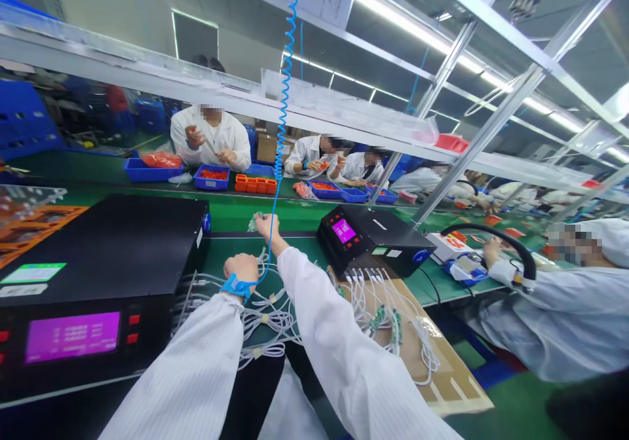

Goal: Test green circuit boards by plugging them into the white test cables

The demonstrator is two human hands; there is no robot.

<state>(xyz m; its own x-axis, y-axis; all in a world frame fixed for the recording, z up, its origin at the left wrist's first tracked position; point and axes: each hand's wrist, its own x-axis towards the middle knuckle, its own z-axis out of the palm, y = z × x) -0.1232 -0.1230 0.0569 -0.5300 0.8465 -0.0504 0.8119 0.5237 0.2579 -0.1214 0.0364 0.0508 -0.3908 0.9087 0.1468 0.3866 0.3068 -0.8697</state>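
My left hand (242, 268), wearing a blue wrist strap (238, 287), is closed above the bundled white cables (265, 320); whatever its curled fingers hold is hidden. Farther forward, my right hand (268, 226) pinches a small pale, partly clear piece (254, 221) whose kind I cannot make out. It is over the far edge of the dark green bench, beside the green strip. Several white cables run from the black box with a purple screen (73, 336) on the left and lie in tied loops between my forearms.
A second black box (376, 237) stands to the right, with white cables and small green circuit boards (378, 319) on cardboard (442, 355). A blue coiled cord (281, 132) hangs in front. Co-workers sit across the line by blue bins (212, 177); another person (555, 296) works at right.
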